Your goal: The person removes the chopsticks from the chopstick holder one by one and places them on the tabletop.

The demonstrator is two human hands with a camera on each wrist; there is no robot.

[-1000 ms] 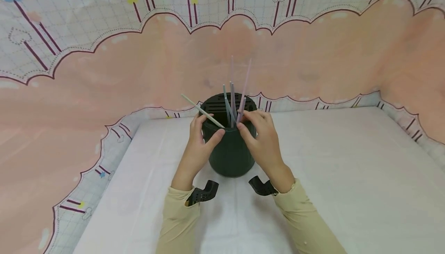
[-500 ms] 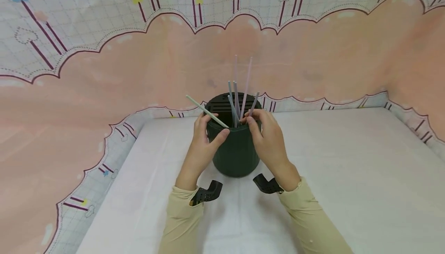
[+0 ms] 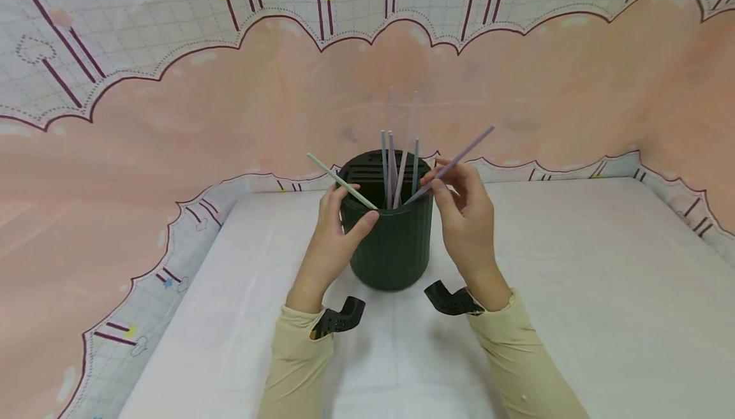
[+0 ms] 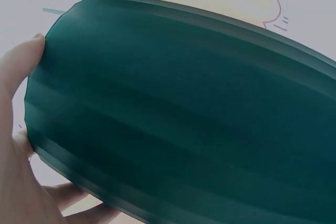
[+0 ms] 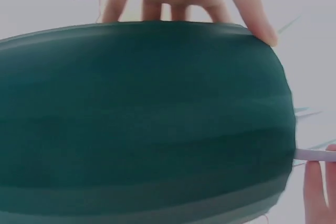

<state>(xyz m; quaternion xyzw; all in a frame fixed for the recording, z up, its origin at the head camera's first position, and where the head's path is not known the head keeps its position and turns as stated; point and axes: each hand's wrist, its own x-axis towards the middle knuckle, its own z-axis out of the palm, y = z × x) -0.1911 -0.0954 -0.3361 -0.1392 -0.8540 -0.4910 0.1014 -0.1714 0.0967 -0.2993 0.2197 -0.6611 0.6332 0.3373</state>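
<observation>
A dark green, ribbed utensil holder (image 3: pixel 390 247), with slots across the back of its top, stands upright on the table. My left hand (image 3: pixel 335 240) grips its left side, the thumb near the front rim. In the right wrist view, that left hand's fingers (image 5: pixel 168 11) spread along the holder's wall. Between thumb and fingertips, my right hand (image 3: pixel 467 227) pinches a purple straw (image 3: pixel 473 143), tilted to the right with its lower end at the opening. Several thin straws (image 3: pixel 392 164) in pink, blue and purple stand in the holder. A pale green straw (image 3: pixel 333 174) leans out leftward.
A white cloth (image 3: pixel 574 291) covers the table. Behind and to the left hangs a peach and white printed backdrop (image 3: pixel 275 106). Black wrist mounts (image 3: pixel 453 299) stick out inward from both cuffs.
The right hand has moved right and drawn the purple straw away from the bunch, tilting it outward. A blue straw now stands more upright. The left hand keeps its place on the holder.
</observation>
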